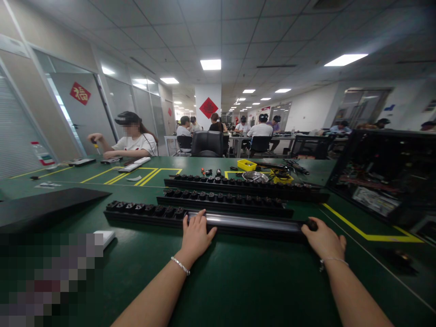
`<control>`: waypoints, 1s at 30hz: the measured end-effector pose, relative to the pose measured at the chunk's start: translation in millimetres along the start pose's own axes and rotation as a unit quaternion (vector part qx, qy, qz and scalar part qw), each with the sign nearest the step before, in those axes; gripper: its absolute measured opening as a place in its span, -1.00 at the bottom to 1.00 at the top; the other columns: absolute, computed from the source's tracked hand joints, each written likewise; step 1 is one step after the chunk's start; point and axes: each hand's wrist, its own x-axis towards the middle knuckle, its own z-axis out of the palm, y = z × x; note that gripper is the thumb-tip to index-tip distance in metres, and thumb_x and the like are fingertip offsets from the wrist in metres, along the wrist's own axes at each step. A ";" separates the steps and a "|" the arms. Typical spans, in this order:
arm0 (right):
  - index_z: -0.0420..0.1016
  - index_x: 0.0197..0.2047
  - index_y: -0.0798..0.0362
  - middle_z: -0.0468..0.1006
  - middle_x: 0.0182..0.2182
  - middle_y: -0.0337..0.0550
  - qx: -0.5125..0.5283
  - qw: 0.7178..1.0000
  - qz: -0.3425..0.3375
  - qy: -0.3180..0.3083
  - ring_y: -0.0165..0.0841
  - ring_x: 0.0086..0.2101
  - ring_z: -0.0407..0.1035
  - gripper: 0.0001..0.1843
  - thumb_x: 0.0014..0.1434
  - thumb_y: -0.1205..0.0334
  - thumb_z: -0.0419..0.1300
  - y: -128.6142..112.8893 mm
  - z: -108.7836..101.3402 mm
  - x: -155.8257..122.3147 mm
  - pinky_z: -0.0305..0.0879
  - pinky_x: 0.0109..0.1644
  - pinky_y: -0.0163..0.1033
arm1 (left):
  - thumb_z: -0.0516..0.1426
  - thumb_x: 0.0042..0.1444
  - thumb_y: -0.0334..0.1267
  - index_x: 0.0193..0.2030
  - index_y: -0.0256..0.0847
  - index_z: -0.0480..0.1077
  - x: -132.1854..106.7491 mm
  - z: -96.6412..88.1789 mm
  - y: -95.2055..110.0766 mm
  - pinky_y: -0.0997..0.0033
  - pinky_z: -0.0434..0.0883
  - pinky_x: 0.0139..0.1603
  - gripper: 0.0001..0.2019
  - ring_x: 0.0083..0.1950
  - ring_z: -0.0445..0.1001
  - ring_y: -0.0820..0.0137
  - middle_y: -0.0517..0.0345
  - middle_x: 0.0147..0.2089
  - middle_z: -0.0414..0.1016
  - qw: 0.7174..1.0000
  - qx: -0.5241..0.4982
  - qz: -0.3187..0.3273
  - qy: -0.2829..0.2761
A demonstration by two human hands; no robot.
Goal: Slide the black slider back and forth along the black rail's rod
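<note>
A long black power strip housing (146,220) lies across the green table in front of me. Black socket modules (149,209) fill its left part, while its right part shows a shiny bare channel (248,220). My left hand (196,234) grips the housing near its middle, just right of the last socket in the row, fingers over the top and thumb at the front. At the right end, my right hand (323,238) closes its fingers on a small dark piece that looks like a black socket module (311,224). Its lower part is hidden by the hand.
Two more socket-filled strips (221,204) lie behind. Beyond them are a yellow bin (247,165), a metal bowl (255,176) and loose cables. An open computer case (374,177) stands at right. A black panel (51,209) lies left; a person (136,141) sits across the table.
</note>
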 end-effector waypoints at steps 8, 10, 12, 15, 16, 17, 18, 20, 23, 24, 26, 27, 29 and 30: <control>0.26 0.09 0.03 0.27 0.11 0.04 -0.017 0.999 -0.024 0.013 0.06 0.08 0.09 -0.32 0.00 -0.19 -0.11 8.4 0.8 2.8 0.02 0.05 0.26 | -0.02 0.09 0.00 -0.21 -0.16 0.33 -0.3 1.6 -1.5 -0.07 -0.09 0.22 -0.70 0.10 0.25 0.18 0.08 0.21 0.20 1.000 0.004 0.006 0.009; 0.26 0.09 0.05 0.29 0.08 0.07 -0.010 0.999 -0.028 0.014 0.05 0.06 0.12 -0.31 0.00 -0.18 -0.10 9.9 -0.1 3.6 0.08 0.04 0.20 | -0.02 0.09 0.00 -0.20 -0.15 0.33 -0.4 1.7 -1.7 -0.07 -0.09 0.22 -0.70 0.10 0.25 0.18 0.08 0.21 0.20 1.000 0.005 0.006 0.009; 0.26 0.10 0.08 0.35 0.02 0.09 0.001 1.000 -0.023 0.011 0.01 0.01 0.19 -0.31 0.00 -0.17 -0.09 10.2 -2.1 4.0 0.16 0.00 0.11 | -0.03 0.09 0.00 -0.20 -0.16 0.33 -0.5 1.7 -1.8 -0.07 -0.09 0.22 -0.69 0.10 0.25 0.18 0.08 0.21 0.20 1.000 0.006 0.006 0.009; 0.25 0.11 0.06 0.39 -0.06 0.11 0.009 1.000 0.003 -0.005 0.00 -0.05 0.26 -0.29 -0.02 -0.18 -0.08 9.3 -5.9 3.8 0.23 -0.06 0.06 | -0.03 0.09 0.00 -0.18 -0.16 0.33 -0.6 1.7 -1.8 -0.07 -0.08 0.22 -0.68 0.09 0.25 0.18 0.08 0.21 0.21 1.000 0.010 0.007 0.009; 0.24 0.12 0.05 0.40 -0.07 0.11 0.010 1.000 0.007 -0.010 0.01 -0.06 0.26 -0.28 -0.02 -0.19 -0.08 9.0 -6.9 3.6 0.23 -0.07 0.05 | -0.02 0.09 0.00 -0.17 -0.17 0.33 -0.6 1.8 -1.7 -0.06 -0.08 0.22 -0.68 0.09 0.25 0.18 0.09 0.21 0.21 1.000 0.011 0.007 0.009; 0.24 0.12 0.05 0.40 -0.07 0.11 0.010 1.000 0.008 -0.013 0.01 -0.06 0.26 -0.28 -0.02 -0.19 -0.08 8.8 -7.8 3.4 0.23 -0.07 0.05 | -0.02 0.09 0.00 -0.16 -0.17 0.33 -0.6 1.9 -1.7 -0.06 -0.08 0.22 -0.68 0.09 0.25 0.18 0.08 0.21 0.21 1.000 0.012 0.007 0.010; 0.24 0.12 0.04 0.39 -0.07 0.11 0.011 1.000 0.007 -0.013 0.01 -0.06 0.26 -0.28 -0.02 -0.20 -0.08 8.6 -8.4 3.2 0.23 -0.06 0.04 | -0.02 0.09 0.00 -0.16 -0.17 0.33 -0.6 2.0 -1.7 -0.06 -0.08 0.22 -0.68 0.09 0.25 0.18 0.08 0.21 0.21 1.000 0.012 0.007 0.011; 0.23 0.13 0.05 0.39 -0.06 0.12 0.013 1.000 0.009 -0.010 0.01 -0.05 0.26 -0.27 -0.02 -0.20 -0.09 8.6 -9.3 3.0 0.23 -0.06 0.05 | -0.02 0.09 0.00 -0.17 -0.17 0.33 -0.6 2.3 -1.8 -0.06 -0.08 0.22 -0.67 0.09 0.26 0.18 0.08 0.21 0.21 1.000 0.012 0.008 0.013; 0.22 0.14 0.04 0.39 -0.08 0.12 0.022 0.999 0.020 -0.022 0.02 -0.08 0.28 -0.27 -0.03 -0.20 -0.08 9.1 -10.1 3.6 0.25 -0.09 0.06 | -0.03 0.09 0.01 -0.18 -0.17 0.34 -0.6 2.7 -1.9 -0.06 -0.08 0.22 -0.67 0.09 0.26 0.18 0.08 0.21 0.21 1.000 0.011 0.008 0.015; 0.22 0.14 0.04 0.39 -0.09 0.12 0.025 0.999 0.024 -0.028 0.01 -0.08 0.28 -0.27 -0.03 -0.20 -0.08 9.6 -10.2 4.1 0.26 -0.10 0.06 | -0.03 0.09 0.01 -0.18 -0.17 0.34 -0.6 2.7 -1.8 -0.06 -0.08 0.22 -0.67 0.09 0.26 0.19 0.08 0.21 0.21 1.000 0.011 0.008 0.014; 0.22 0.14 0.03 0.39 -0.09 0.12 0.030 0.999 0.030 -0.034 0.01 -0.09 0.28 -0.28 -0.02 -0.19 -0.08 11.3 -10.0 5.4 0.26 -0.11 0.06 | -0.02 0.09 0.01 -0.19 -0.17 0.34 -0.6 2.6 -1.8 -0.06 -0.08 0.22 -0.68 0.08 0.26 0.19 0.08 0.21 0.21 1.000 0.010 0.006 0.013; 0.22 0.14 0.03 0.40 -0.09 0.12 0.033 0.998 0.029 -0.033 0.01 -0.09 0.29 -0.28 -0.02 -0.19 -0.08 12.5 -9.7 6.2 0.26 -0.11 0.06 | -0.02 0.09 0.01 -0.19 -0.17 0.34 -0.5 2.5 -1.8 -0.06 -0.08 0.22 -0.68 0.08 0.26 0.19 0.08 0.21 0.21 1.000 0.009 0.006 0.012; 0.21 0.15 0.02 0.40 -0.10 0.12 0.041 0.998 0.026 -0.025 0.01 -0.09 0.29 -0.28 -0.02 -0.18 -0.07 15.3 -8.8 7.7 0.27 -0.12 0.08 | -0.02 0.08 0.01 -0.19 -0.17 0.34 -0.4 2.4 -1.9 -0.06 -0.08 0.22 -0.68 0.08 0.26 0.19 0.08 0.20 0.21 1.000 0.007 0.005 0.011; 0.19 0.15 0.03 0.39 -0.09 0.12 0.047 0.998 0.025 -0.022 0.02 -0.09 0.29 -0.28 -0.02 -0.18 -0.07 16.7 -8.4 8.3 0.28 -0.13 0.09 | -0.02 0.08 0.01 -0.19 -0.17 0.34 -0.3 2.4 -2.0 -0.06 -0.08 0.21 -0.67 0.08 0.26 0.19 0.08 0.20 0.21 1.000 0.007 0.005 0.010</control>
